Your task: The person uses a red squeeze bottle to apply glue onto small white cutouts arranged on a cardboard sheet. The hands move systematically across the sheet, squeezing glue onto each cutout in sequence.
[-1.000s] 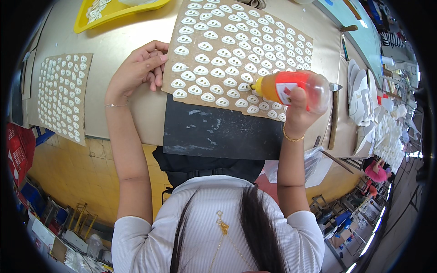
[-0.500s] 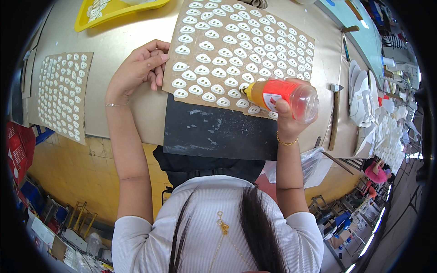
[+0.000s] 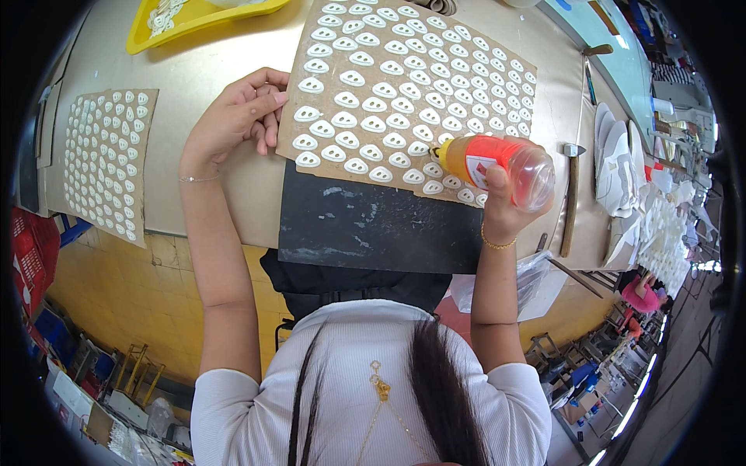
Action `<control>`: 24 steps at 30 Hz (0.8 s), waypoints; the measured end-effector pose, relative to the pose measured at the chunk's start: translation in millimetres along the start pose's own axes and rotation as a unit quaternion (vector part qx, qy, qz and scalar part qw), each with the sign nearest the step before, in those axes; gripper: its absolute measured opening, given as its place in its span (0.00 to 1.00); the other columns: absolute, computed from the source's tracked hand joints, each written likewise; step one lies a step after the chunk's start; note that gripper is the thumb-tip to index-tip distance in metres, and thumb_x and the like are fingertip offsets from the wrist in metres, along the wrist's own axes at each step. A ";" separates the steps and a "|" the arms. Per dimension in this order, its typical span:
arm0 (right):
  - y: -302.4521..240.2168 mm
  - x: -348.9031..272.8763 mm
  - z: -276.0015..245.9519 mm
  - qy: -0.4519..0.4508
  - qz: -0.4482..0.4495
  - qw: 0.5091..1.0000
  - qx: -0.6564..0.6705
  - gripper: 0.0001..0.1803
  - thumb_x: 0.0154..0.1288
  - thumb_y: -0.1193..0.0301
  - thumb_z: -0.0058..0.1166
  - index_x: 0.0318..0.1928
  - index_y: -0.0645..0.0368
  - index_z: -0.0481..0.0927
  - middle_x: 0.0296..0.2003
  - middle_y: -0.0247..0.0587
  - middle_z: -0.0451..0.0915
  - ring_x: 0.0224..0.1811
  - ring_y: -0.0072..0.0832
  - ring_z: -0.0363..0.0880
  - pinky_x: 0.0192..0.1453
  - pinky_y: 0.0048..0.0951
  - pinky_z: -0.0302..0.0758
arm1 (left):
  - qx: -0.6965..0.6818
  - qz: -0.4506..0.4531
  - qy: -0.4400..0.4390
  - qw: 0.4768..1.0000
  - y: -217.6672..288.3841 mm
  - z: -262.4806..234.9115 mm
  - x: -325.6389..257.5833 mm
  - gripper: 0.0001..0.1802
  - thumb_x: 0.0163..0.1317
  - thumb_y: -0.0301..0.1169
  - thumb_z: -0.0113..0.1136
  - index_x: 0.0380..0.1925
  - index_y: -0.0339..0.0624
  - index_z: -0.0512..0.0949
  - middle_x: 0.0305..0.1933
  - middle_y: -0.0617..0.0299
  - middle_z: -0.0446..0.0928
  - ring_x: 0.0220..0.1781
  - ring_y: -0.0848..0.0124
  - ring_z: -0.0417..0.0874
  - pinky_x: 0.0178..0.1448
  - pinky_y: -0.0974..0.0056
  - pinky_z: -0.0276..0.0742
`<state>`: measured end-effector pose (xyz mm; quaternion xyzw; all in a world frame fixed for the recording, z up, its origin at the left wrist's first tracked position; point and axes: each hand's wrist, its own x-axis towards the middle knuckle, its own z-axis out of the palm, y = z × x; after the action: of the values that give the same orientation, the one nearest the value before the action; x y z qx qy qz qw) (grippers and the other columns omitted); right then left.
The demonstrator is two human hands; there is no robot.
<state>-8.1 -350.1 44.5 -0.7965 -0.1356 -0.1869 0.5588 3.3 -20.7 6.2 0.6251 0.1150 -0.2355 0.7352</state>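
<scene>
A brown cardboard sheet [image 3: 330,78], covered with rows of small white two-holed pieces [image 3: 398,121], lies on the table. Its near edge overlaps a black mat [image 3: 365,225]. My left hand [image 3: 247,113] is closed at the sheet's left edge, thumb against it and fingers curled. In my right hand [image 3: 505,202] is a squeeze bottle [image 3: 489,159] with a yellow cap, a red label and amber liquid inside. The bottle is tilted nearly flat, its nozzle pointing left, down at the white pieces near the sheet's front right. My palm is partly hidden behind the bottle.
A second cardboard sheet [image 3: 113,163] with similar pieces lies at the left. At the far left stands a yellow tray [image 3: 206,25] holding loose pieces. A hammer [image 3: 571,202] and white shoe-shaped parts [image 3: 618,167] lie to the right. Clear plastic [image 3: 528,283] hangs by the near edge.
My right hand and the bottle have moved a little to the right, so the nozzle sits over pieces farther right. My left hand and the sheet stay almost in place.
</scene>
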 end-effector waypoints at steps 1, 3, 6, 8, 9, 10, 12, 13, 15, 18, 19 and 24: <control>-0.5 0.8 0.5 0.004 0.001 1.000 0.001 0.22 0.43 0.70 0.73 0.36 0.68 0.77 0.34 0.44 0.78 0.35 0.29 0.78 0.39 0.27 0.77 | -0.001 0.000 0.001 1.000 0.3 0.5 0.0 0.14 0.66 0.31 0.50 0.47 0.33 0.67 0.24 0.68 0.70 0.15 0.82 0.74 0.13 0.79 0.69; -2.3 2.7 2.2 0.011 0.002 1.000 0.003 0.21 0.43 0.71 0.73 0.36 0.68 0.77 0.34 0.44 0.78 0.35 0.29 0.78 0.39 0.27 0.77 | -0.004 0.000 0.001 1.000 0.2 0.6 0.0 0.14 0.66 0.31 0.50 0.47 0.33 0.68 0.24 0.68 0.70 0.15 0.82 0.74 0.13 0.79 0.69; 0.1 4.3 4.3 0.013 0.008 1.000 0.015 0.21 0.43 0.71 0.73 0.36 0.68 0.77 0.34 0.44 0.78 0.35 0.29 0.78 0.39 0.27 0.77 | -0.005 -0.001 0.000 1.000 -0.2 0.1 0.1 0.14 0.66 0.31 0.50 0.47 0.33 0.68 0.24 0.68 0.70 0.15 0.82 0.74 0.13 0.79 0.69; 1.4 5.3 7.4 0.015 0.008 1.000 0.023 0.21 0.43 0.71 0.73 0.36 0.67 0.77 0.34 0.44 0.78 0.35 0.28 0.78 0.39 0.27 0.76 | 0.000 -0.003 0.004 1.000 -0.1 0.2 0.4 0.14 0.66 0.31 0.50 0.47 0.33 0.68 0.25 0.68 0.70 0.15 0.82 0.74 0.13 0.79 0.69; 2.2 5.8 8.8 0.015 0.008 0.999 0.027 0.21 0.43 0.71 0.73 0.36 0.67 0.78 0.34 0.43 0.78 0.35 0.28 0.78 0.39 0.27 0.76 | 0.004 -0.005 0.005 1.000 0.6 0.7 0.1 0.14 0.66 0.31 0.50 0.47 0.33 0.68 0.25 0.68 0.70 0.16 0.82 0.73 0.13 0.80 0.69; 3.0 6.7 9.4 0.009 0.007 1.000 0.021 0.21 0.43 0.71 0.73 0.36 0.67 0.78 0.34 0.43 0.78 0.35 0.27 0.78 0.39 0.26 0.76 | 0.008 -0.007 0.005 1.000 1.8 1.6 -0.5 0.14 0.66 0.31 0.50 0.47 0.33 0.68 0.25 0.68 0.70 0.16 0.82 0.73 0.13 0.80 0.69; 3.5 8.5 10.3 -0.003 0.005 1.000 0.009 0.20 0.44 0.72 0.72 0.37 0.66 0.78 0.34 0.41 0.79 0.34 0.26 0.78 0.39 0.26 0.76 | 0.008 -0.005 0.004 1.000 2.9 2.2 -1.6 0.14 0.66 0.31 0.50 0.46 0.33 0.69 0.25 0.67 0.71 0.16 0.83 0.74 0.14 0.80 0.69; 2.3 9.6 11.7 -0.003 0.013 1.000 0.016 0.20 0.44 0.71 0.72 0.37 0.66 0.78 0.33 0.40 0.79 0.34 0.25 0.78 0.39 0.25 0.76 | 0.005 0.000 0.002 1.000 3.1 2.1 -2.2 0.14 0.66 0.31 0.50 0.46 0.33 0.69 0.25 0.67 0.72 0.16 0.83 0.74 0.15 0.80 0.70; -2.2 12.4 15.9 -0.001 0.030 0.999 0.031 0.20 0.44 0.71 0.72 0.37 0.66 0.78 0.32 0.39 0.79 0.33 0.24 0.78 0.39 0.25 0.76 | 0.002 0.003 0.001 1.000 3.1 1.9 -2.8 0.13 0.66 0.31 0.50 0.46 0.33 0.70 0.24 0.67 0.73 0.17 0.83 0.74 0.16 0.80 0.70; -6.9 13.9 19.4 -0.015 0.044 0.998 0.030 0.21 0.44 0.70 0.73 0.37 0.66 0.78 0.31 0.37 0.80 0.31 0.22 0.78 0.38 0.24 0.76 | 0.004 -0.002 0.004 1.000 3.4 2.4 -2.6 0.13 0.66 0.31 0.50 0.46 0.33 0.69 0.25 0.67 0.72 0.16 0.83 0.74 0.15 0.80 0.69; -7.4 13.7 19.4 -0.025 0.041 0.999 0.022 0.22 0.44 0.69 0.73 0.37 0.66 0.78 0.31 0.37 0.80 0.31 0.22 0.78 0.37 0.24 0.76 | 0.008 -0.005 0.006 1.000 4.1 3.1 -2.3 0.13 0.66 0.32 0.50 0.45 0.34 0.69 0.25 0.67 0.71 0.16 0.83 0.73 0.15 0.80 0.69; -7.2 14.3 15.4 -0.083 0.004 0.996 -0.036 0.23 0.45 0.66 0.73 0.38 0.66 0.77 0.30 0.36 0.80 0.29 0.22 0.78 0.36 0.23 0.76 | 0.008 -0.006 0.003 1.000 3.0 2.2 -2.1 0.14 0.66 0.33 0.51 0.45 0.34 0.68 0.25 0.68 0.69 0.16 0.83 0.73 0.14 0.80 0.68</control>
<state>3.8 -333.1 52.3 -0.8292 -0.1714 -0.1226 0.5178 2.7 -22.1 10.2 0.6311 0.1191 -0.2391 0.7282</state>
